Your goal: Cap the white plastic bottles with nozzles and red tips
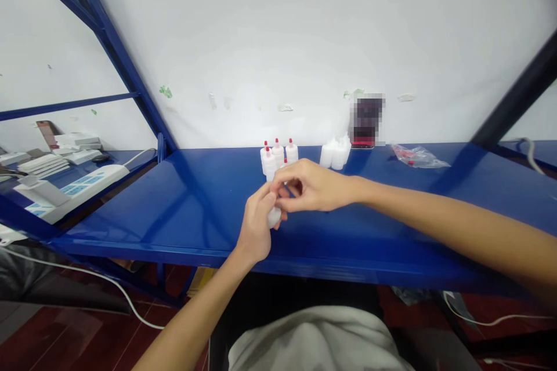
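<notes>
Near the front of the blue table, my left hand (257, 223) is wrapped round a white bottle (274, 217), whose upper part is hidden by fingers. My right hand (310, 186) is closed in a pinch at the top of that bottle; what its fingertips hold is hidden. Behind my hands stand several white bottles with red tips (277, 153), upright in a group. Further right, a cluster of white bottles (335, 154) stands with no red tips showing. A clear plastic bag (420, 156) with red pieces inside lies at the back right.
The blue table (187, 203) backs onto a white wall. A pixelated dark device (366, 122) leans on the wall behind the bottles. At the left are a white power strip (93, 182) and stacked white boxes (47, 163). Blue metal posts rise on both sides.
</notes>
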A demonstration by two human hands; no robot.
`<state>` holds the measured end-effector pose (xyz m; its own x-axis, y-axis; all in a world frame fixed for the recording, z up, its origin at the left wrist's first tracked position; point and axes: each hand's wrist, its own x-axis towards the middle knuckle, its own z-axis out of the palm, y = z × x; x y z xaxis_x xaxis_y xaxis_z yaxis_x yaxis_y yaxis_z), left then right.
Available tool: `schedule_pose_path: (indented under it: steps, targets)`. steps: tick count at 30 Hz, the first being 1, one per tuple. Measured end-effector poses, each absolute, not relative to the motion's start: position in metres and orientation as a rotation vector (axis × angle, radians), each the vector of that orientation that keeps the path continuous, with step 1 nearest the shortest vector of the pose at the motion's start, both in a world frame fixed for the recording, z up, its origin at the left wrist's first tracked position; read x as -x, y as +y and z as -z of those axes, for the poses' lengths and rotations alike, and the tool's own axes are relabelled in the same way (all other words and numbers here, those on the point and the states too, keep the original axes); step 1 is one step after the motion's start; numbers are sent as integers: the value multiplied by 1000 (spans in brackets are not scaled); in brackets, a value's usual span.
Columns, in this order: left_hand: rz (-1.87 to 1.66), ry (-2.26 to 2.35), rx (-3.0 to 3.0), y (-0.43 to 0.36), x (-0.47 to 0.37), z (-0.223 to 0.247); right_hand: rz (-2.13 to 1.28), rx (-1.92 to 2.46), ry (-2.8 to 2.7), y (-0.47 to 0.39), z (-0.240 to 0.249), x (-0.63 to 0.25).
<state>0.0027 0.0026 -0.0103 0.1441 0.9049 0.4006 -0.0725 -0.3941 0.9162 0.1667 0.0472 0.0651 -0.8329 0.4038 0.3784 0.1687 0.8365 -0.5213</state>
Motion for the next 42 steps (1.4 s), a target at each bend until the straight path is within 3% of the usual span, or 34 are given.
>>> schedule_pose_path:
  steps: [9,15,20,29,37,42]
  targets:
    - [-1205,1067,-1645,6,-4,10,-181,1024,-2192,110,-72,-186]
    - [-1136,1096,-1768,6,-3,10,-166,1081,-2335,123,-56,-182]
    - [-1134,1156,-1851,4,-3,6,-77,1153,-2454,112,-74,-192]
    - [-1152,1008,-1731,4,-6,11,-523,1327,-3035,105,-92,-222]
    - [-1139,1044,-1627,4,-6,11,-624,1316,-3115,112,-74,-218]
    - [-1107,1077,-1664,5,-5,11,-458,1406,-3100,111,-80,-221]
